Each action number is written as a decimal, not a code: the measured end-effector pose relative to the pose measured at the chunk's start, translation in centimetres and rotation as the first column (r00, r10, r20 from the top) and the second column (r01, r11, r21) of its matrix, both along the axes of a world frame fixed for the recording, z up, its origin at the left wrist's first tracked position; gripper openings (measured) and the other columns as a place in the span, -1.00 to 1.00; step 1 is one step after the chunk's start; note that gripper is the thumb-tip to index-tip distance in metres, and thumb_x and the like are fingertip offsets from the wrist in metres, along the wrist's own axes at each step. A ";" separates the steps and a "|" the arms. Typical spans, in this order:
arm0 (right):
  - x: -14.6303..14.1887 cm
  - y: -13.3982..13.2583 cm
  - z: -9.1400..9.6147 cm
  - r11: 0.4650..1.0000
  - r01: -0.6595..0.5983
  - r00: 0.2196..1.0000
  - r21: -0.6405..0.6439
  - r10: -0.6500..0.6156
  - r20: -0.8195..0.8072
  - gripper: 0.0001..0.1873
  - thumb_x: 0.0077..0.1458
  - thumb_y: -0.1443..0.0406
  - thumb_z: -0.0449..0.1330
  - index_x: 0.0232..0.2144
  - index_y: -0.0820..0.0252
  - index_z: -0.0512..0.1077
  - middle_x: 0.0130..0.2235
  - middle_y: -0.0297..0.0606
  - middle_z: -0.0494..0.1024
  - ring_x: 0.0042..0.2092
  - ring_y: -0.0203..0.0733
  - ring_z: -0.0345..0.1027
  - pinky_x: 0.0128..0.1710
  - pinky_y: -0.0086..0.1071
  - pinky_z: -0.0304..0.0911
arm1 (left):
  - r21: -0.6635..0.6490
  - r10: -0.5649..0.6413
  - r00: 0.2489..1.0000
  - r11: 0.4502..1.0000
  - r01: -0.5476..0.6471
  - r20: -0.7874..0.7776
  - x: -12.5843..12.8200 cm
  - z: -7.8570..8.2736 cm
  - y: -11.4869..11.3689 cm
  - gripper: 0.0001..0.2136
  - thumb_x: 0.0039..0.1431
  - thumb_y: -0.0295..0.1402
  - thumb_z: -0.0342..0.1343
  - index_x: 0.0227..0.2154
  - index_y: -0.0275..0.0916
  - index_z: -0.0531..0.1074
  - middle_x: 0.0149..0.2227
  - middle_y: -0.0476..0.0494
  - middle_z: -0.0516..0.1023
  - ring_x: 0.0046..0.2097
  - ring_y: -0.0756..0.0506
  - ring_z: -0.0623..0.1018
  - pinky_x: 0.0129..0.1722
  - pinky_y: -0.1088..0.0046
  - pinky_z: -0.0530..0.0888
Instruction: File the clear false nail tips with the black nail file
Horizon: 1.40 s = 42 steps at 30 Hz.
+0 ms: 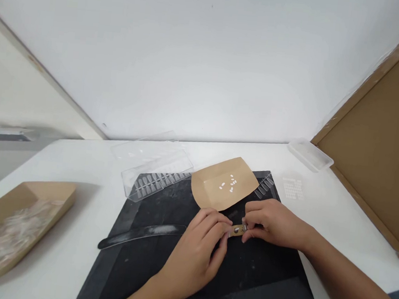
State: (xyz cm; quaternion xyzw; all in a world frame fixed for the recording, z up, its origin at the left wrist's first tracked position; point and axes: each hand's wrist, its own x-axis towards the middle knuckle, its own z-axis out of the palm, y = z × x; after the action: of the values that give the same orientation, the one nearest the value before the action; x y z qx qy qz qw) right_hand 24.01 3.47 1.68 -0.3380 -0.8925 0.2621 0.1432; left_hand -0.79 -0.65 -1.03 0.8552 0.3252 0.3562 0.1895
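Over the black mat (257, 286), both hands are closed at a small tan strip (237, 230) bearing a dark spot and a whitish spot. My left hand (202, 241) pinches its left end, with a bit of something clear at the fingertips. My right hand (265, 221) pinches the right end, where a small greyish, shiny piece (244, 225) shows between thumb and finger; its kind I cannot make out. Just beyond the hands, a shallow brown paper tray (203, 187) holds several tiny white pieces (232, 182). A black curved nail file (142, 233), dusted white, lies left of my left hand.
Clear false nail tips (157, 180) on a strip sit in a transparent case (128, 194) at the mat's back left. More nail tips (264, 185) lie right of the paper tray. A brown tray (68, 193) with clear plastic pieces is left; a translucent box (310, 155) is back right, near cardboard (379, 152).
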 end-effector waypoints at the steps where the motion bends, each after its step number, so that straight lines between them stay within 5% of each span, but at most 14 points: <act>1: 0.0 0.0 0.1 1.000 0.005 1.000 0.000 -0.005 0.003 -0.69 0.18 0.16 0.44 -0.47 0.21 0.50 -0.35 -0.40 0.47 -0.36 -0.35 0.36 -0.37 -0.46 0.13 | 0.001 -0.002 1.000 1.000 0.002 -0.003 0.0 0.0 0.0 -0.83 0.34 -0.62 0.05 -0.13 -0.23 0.40 -0.09 -0.21 0.54 -0.01 -0.17 0.47 0.02 0.18 0.50; 11: 0.1 0.1 0.1 0.999 0.031 0.997 0.038 -0.033 0.064 -0.68 0.15 0.09 0.45 -0.43 0.17 0.50 -0.33 -0.41 0.50 -0.33 -0.32 0.40 -0.36 -0.44 0.15 | 0.064 0.000 0.998 0.998 0.004 -0.061 0.6 0.3 0.2 -0.83 0.34 -0.59 0.06 -0.13 -0.23 0.45 -0.15 -0.21 0.56 -0.06 -0.19 0.49 -0.02 0.16 0.50; 18: 0.1 0.0 0.4 0.996 -0.020 1.000 0.090 0.021 -0.015 -0.55 0.08 -0.02 0.47 -0.15 0.13 0.52 -0.09 -0.24 0.52 -0.11 -0.17 0.43 -0.15 -0.35 0.32 | 0.107 0.036 0.998 0.994 -0.030 -0.055 0.8 0.1 0.2 -0.87 0.33 -0.56 0.13 -0.13 -0.24 0.46 -0.15 -0.21 0.56 -0.04 -0.20 0.48 0.00 0.16 0.49; 27: -1.1 -0.4 -0.4 0.986 -0.086 0.994 0.142 0.094 -0.051 -0.84 0.33 0.19 0.29 -0.19 0.17 0.51 -0.18 -0.22 0.57 -0.13 -0.16 0.44 -0.11 -0.30 0.34 | 0.074 0.026 0.998 0.997 -0.021 -0.063 0.2 0.4 0.5 -0.88 0.34 -0.54 0.13 -0.14 -0.23 0.46 -0.16 -0.19 0.57 -0.05 -0.19 0.46 -0.01 0.18 0.48; 42: -1.8 -0.5 -1.3 0.980 -0.061 0.995 0.188 0.074 -0.060 -0.97 0.29 0.37 0.24 -0.22 0.17 0.48 -0.22 -0.28 0.57 -0.14 -0.19 0.42 -0.10 -0.29 0.28 | 0.053 0.019 0.999 0.998 -0.017 -0.046 0.1 0.2 0.4 -0.87 0.34 -0.57 0.09 -0.16 -0.21 0.43 -0.17 -0.17 0.56 -0.06 -0.18 0.48 -0.01 0.18 0.48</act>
State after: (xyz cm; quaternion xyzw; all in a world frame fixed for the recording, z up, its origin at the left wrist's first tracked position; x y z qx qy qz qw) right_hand 22.22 2.96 0.42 -0.2837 -0.9187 0.1936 0.1949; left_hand -0.66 -0.28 -0.84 0.8650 0.3276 0.3466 0.1561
